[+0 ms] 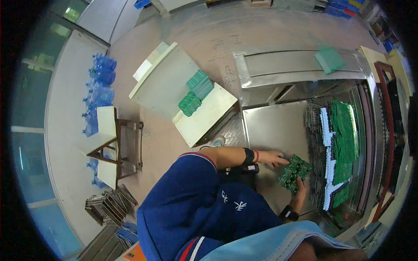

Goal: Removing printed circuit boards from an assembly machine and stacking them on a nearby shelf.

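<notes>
Floor (196,39) of pinkish grey spreads across the scene, with a white wall (67,108) running down the left. A metal workstation (261,76) fills the right, with a flat steel tabletop (276,126). Left of it, a cream stand (161,85) with a tilted panel carries 2 groups of green boards, a paler group (200,85) just beside a darker group (190,104). Clear blue bottles (103,71) line the wall. The person wears a navy shirt (191,191). Right of the tabletop runs a dense row of green boards (344,148); a dark slotted rack (314,130) and a pale blue jagged strip (328,163) lie between.

Over the tabletop, left of the slotted rack, is 1 green circuit board (292,174), dotted with small parts. The right hand (301,190) grips its lower right edge, thumb on the face. The left hand (274,158) has loosely bent fingers, 1 fingertip at the upper left edge; whether it also pinches the board cannot be told. A black band (249,156) and a thinner red band (256,156) circle the left wrist; a black strap (288,213) circles the right.
</notes>
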### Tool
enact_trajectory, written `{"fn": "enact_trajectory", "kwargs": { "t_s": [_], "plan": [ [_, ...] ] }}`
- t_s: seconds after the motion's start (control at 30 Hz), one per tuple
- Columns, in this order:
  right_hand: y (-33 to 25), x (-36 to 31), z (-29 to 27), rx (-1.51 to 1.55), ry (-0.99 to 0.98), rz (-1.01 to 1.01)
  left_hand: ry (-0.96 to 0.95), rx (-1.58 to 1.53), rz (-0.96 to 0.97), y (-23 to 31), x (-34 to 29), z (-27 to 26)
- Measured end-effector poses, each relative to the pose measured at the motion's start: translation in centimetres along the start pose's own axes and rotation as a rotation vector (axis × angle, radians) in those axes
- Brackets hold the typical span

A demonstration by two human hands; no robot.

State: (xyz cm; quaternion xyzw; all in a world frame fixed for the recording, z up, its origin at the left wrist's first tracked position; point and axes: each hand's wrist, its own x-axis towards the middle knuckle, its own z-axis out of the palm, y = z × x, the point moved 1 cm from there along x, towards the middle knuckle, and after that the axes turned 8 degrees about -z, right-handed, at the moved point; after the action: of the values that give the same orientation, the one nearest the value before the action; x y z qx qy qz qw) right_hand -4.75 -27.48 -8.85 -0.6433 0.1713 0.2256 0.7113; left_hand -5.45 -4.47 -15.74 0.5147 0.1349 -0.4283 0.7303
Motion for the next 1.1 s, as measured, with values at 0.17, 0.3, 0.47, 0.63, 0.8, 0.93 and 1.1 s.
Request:
{"fn": "enact_trajectory", "kwargs": {
  "t_s": [0.17, 0.3, 0.47, 0.63, 0.8, 0.93, 1.1],
  "plan": [
    [-0.2, -1.4, 8.8, -0.143, -0.093, 0.154, -0.136, -0.233, 0.129, -3.4, -6.0, -6.7],
    [0.4, 0.6, 17.5, -0.355, -0.447, 0.177, -0.099, -0.388, 0.173, -6.2, -12.7, -14.3],
    [3.1, 2.6, 28.9, -0.706, -1.079, 0.289, -0.037, -0.308, 0.175, -8.7, -21.0, -17.7],
    [8.5, 4.0, 37.7, -0.876, -1.374, 0.372, 0.301, -0.494, 0.314, -15.9, -24.5, -19.2],
    [10.9, 5.1, 42.7, -0.69, -1.121, 0.009, 0.576, -1.018, 0.446, -20.0, -28.7, -22.7],
    [11.5, 7.1, 40.4, -0.765, -1.02, -0.003, 0.826, -1.131, 0.603, -22.4, -28.4, -29.8],
    [12.9, 6.7, 31.9, -0.927, -0.8, 0.09, 0.94, -1.214, 0.663, -25.7, -26.3, -38.7]
  ]
}}
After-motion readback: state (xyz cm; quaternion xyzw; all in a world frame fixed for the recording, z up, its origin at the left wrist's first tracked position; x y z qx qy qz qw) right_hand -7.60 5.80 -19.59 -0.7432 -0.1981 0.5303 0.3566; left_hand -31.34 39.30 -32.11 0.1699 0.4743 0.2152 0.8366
